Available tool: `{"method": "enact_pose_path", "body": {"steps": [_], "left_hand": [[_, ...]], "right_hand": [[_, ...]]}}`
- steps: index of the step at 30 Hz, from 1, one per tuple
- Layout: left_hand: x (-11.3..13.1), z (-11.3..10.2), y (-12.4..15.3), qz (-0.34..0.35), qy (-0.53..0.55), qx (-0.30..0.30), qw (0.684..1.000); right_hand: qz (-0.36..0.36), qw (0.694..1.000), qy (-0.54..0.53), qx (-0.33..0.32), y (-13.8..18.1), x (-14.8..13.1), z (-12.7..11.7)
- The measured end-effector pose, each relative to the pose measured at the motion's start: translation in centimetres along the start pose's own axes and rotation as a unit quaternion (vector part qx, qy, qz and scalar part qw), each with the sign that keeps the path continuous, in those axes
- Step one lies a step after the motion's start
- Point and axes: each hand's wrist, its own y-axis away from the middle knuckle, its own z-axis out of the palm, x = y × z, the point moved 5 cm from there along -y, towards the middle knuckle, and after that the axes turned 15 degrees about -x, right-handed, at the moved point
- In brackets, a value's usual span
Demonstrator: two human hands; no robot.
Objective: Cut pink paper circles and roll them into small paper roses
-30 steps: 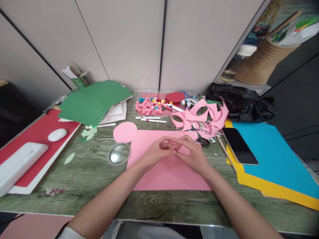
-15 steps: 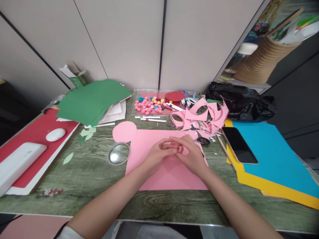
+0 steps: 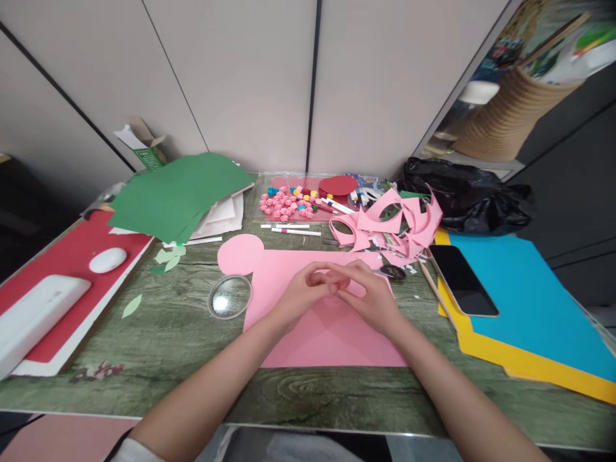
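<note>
Over a pink sheet of paper [image 3: 332, 346], my left hand [image 3: 305, 295] and my right hand [image 3: 373, 298] meet with curled fingers, their tips touching. Something small and pinkish seems to be between the fingertips, but they mostly hide it. A pink paper circle [image 3: 238, 255] overlaps the sheet's far left corner. Left of the sheet lies a round ring with a shiny, clear middle [image 3: 230, 297]. A black oval handle [image 3: 393, 272] lies beside my right hand, near the sheet's far right corner.
Pink cut-out scraps [image 3: 404, 221] lie behind my right hand. A clear tray [image 3: 255, 212] holds small pink rolls. Green sheets [image 3: 173, 196] are at back left; a white case [image 3: 48, 314] rests on red board. A phone [image 3: 462, 280] lies on blue paper [image 3: 534, 301].
Both hands have shifted slightly left, still joined at the fingertips over the pink sheet. The fingers have changed position a little. Other things on the table look the same.
</note>
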Motion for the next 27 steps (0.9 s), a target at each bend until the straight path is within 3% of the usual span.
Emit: {"method": "enact_pose_path", "body": {"steps": [5, 15, 20, 27], "left_hand": [[-0.9, -0.1, 0.0, 0.008, 0.039, 0.023, 0.999], [-1.2, 0.8, -0.1, 0.015, 0.120, 0.020, 0.992], [-0.8, 0.4, 0.1, 0.020, 0.098, 0.024, 0.995], [-0.5, 0.3, -0.1, 0.020, 0.061, -0.013, 0.998]], "right_hand": [[-0.012, 0.999, 0.016, 0.046, 0.0, 0.0, 0.1], [-0.029, 0.995, 0.063, 0.071, 0.2, -0.4, 0.6], [-0.020, 0.998, 0.019, 0.065, 0.2, -0.7, 0.0], [-0.024, 1.000, -0.001, 0.012, 0.1, -0.4, 0.1]]}}
